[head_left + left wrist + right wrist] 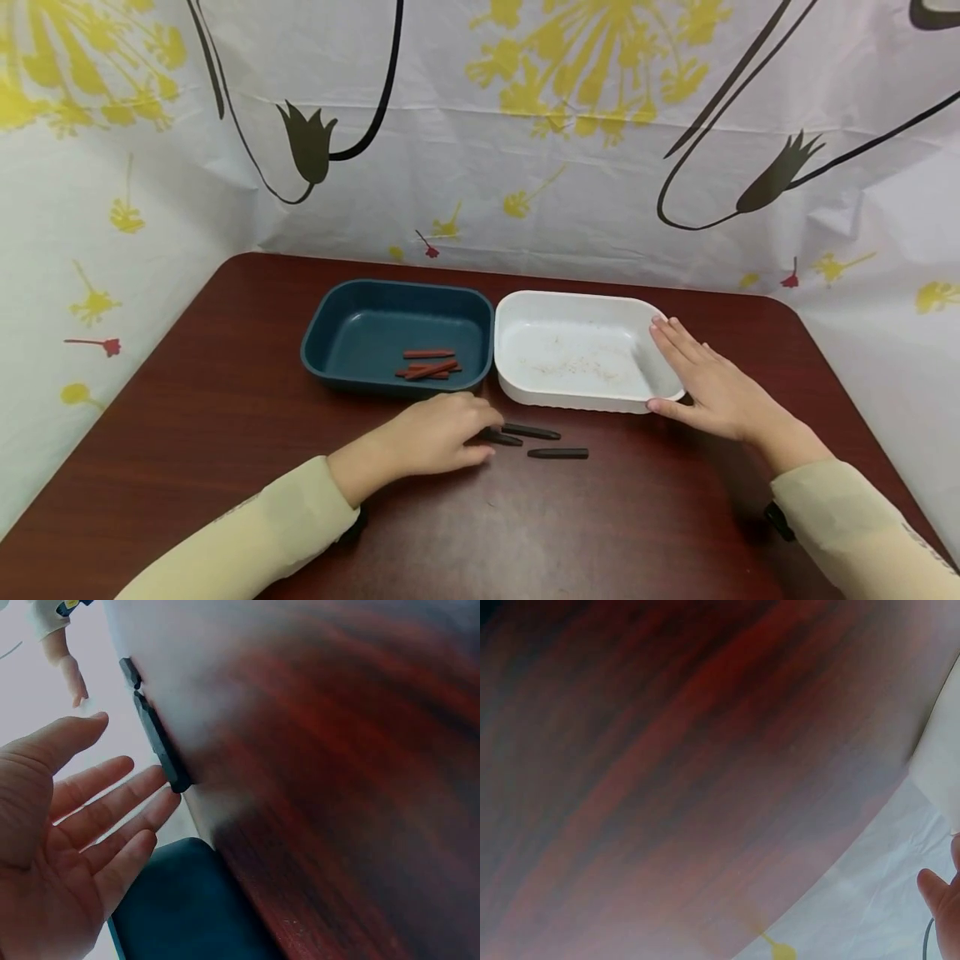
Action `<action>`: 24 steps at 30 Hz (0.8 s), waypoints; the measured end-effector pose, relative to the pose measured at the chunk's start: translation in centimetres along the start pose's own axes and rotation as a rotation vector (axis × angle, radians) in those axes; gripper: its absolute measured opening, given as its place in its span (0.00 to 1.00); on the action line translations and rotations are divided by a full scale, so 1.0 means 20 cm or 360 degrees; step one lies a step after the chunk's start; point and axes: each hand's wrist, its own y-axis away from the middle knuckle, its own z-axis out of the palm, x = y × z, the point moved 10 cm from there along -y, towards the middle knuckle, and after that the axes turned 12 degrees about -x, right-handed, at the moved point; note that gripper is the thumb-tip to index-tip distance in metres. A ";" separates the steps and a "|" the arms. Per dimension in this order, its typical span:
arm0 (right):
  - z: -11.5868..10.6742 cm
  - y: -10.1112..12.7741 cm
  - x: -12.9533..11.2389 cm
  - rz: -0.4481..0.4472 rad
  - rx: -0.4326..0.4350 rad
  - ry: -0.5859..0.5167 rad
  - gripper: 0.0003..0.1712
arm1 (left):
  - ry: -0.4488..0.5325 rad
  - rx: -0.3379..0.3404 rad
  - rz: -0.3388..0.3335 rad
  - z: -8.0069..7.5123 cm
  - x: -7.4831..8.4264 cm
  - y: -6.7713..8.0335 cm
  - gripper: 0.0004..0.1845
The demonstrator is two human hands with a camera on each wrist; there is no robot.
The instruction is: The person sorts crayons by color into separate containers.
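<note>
My left hand [442, 432] hovers at the near ends of several black crayons on the table. Its fingers look loosely extended in the left wrist view, fingertips beside a black crayon [159, 742] and nothing pinched. One black crayon [557, 453] lies apart to the right; another black crayon [531, 431] lies just behind it. At the right end of the white tray [577, 401], my right hand [716, 392] rests with straight fingers on the rim. Only a bit of the right hand [945, 896] shows in the right wrist view.
A dark teal tray [375, 333] stands left of the white tray, their sides close together. Several reddish-brown crayons [431, 367] lie inside it. Small crumbs dot the white tray's floor. Behind the dark red table [225, 350] hangs a flower-patterned sheet [420, 183].
</note>
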 end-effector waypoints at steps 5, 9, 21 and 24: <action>0.01 0.00 0.01 0.0019 -0.0002 -0.0019 0.59 | 0.0035 -0.0051 -0.0019 0.02 -0.01 -0.02 0.20; 0.01 0.00 0.01 0.0047 -0.0011 -0.0043 0.60 | 0.0054 -0.0076 -0.0024 0.03 -0.02 -0.02 0.19; 0.01 0.00 0.00 0.0046 -0.0018 -0.0009 0.60 | 0.0045 -0.0133 -0.0003 0.04 -0.03 -0.05 0.14; 0.01 0.00 0.00 0.0056 -0.0023 -0.0015 0.60 | 0.0074 -0.0153 -0.0001 0.05 -0.03 -0.06 0.13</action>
